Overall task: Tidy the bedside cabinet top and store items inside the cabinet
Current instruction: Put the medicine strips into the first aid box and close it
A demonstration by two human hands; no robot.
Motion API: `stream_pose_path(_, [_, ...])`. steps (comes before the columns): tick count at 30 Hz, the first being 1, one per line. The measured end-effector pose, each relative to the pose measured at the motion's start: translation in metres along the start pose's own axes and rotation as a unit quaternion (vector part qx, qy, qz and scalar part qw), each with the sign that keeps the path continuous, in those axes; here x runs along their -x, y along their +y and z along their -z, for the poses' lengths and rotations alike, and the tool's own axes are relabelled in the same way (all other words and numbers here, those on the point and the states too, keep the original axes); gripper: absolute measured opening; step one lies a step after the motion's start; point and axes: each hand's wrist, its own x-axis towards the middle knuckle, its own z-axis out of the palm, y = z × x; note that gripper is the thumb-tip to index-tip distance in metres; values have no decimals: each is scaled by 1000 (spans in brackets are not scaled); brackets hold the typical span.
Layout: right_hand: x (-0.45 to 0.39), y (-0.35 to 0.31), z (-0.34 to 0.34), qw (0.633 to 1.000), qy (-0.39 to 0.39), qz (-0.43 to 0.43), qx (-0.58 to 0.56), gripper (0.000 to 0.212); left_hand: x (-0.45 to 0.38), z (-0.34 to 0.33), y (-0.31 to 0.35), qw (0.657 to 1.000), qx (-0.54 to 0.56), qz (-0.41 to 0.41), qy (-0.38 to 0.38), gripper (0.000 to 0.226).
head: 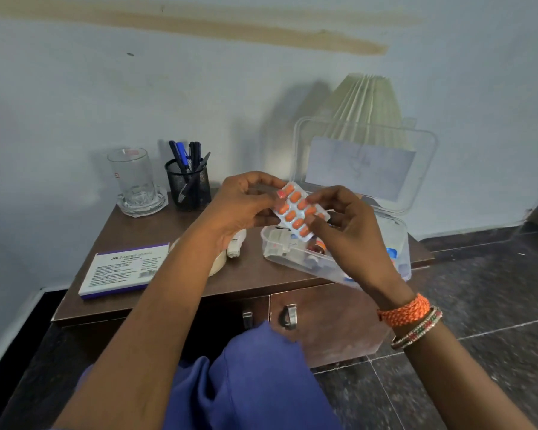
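Orange-pill blister pack [298, 210] looked light, thin and bendy, so both the left hand [246, 203] and right hand [345, 225] pinched its edges.

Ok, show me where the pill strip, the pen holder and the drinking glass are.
pill strip [297, 210], head view, on the middle orange tablets.
pen holder [188, 189], head view, on its black mesh wall.
drinking glass [132, 176], head view, on its clear side.

Blister strip of orange tablets [298, 209], held between left hand [246, 206] and right hand [348, 231] above open clear plastic box [398, 243]. Brown cabinet top [156, 231] is occupied by glass [132, 178], mesh pen holder [188, 186], white carton [121, 271].
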Motion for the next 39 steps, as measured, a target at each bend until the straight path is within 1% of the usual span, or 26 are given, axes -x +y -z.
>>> stream_pose_path(2, [1, 5, 15, 998, 43, -8, 33, 25, -1, -12, -3, 1000, -16, 5, -8, 12])
stream_pose_path(4, [3, 13, 35, 994, 70, -13, 79, 23, -6, -27, -9, 998, -60, 4, -24, 14])
stream_pose_path(7, [5, 27, 67, 972, 109, -2, 208, 26, -12, -48, -17, 989, -139, -18, -38, 12])
stream_pose_path(10, [8, 40, 89, 956, 124, -33, 264, 24, -15, -64, -20, 979, -191, -33, -67, 11])
stream_pose_path(13, [10, 49, 94, 945, 121, -53, 298, 21, -18, -74, -21, 969, -227, -23, -97, 12])
stream_pose_path(16, [11, 54, 89, 944, 109, -62, 304, 21, -21, -80, -21, 964, -239, -20, -118, 14])
stream_pose_path(19, [11, 55, 86, 943, 105, -79, 307, 15, -21, -84, -20, 963, -241, -21, -116, 15])
stream_pose_path(23, [12, 53, 92, 933, 100, -80, 337, 8, -22, -88, -19, 964, -241, -17, -114, 16])
stream_pose_path(25, [12, 52, 96, 940, 104, -91, 313, 6, -22, -88, -19, 963, -243, -17, -114, 17])
stream_pose_path(28, [12, 53, 100, 953, 131, -107, 250, 5, -23, -89, -20, 962, -247, -15, -114, 16])
stream_pose_path(32, [10, 59, 106, 954, 150, -115, 234, 7, -23, -91, -23, 961, -253, -14, -113, 15])
stream_pose_path(36, [5, 65, 107, 935, 152, -115, 298, 9, -26, -91, -28, 956, -265, -17, -121, 14])
stream_pose_path(39, [-1, 65, 108, 924, 134, -112, 339, 13, -28, -92, -32, 953, -276, -18, -120, 17])
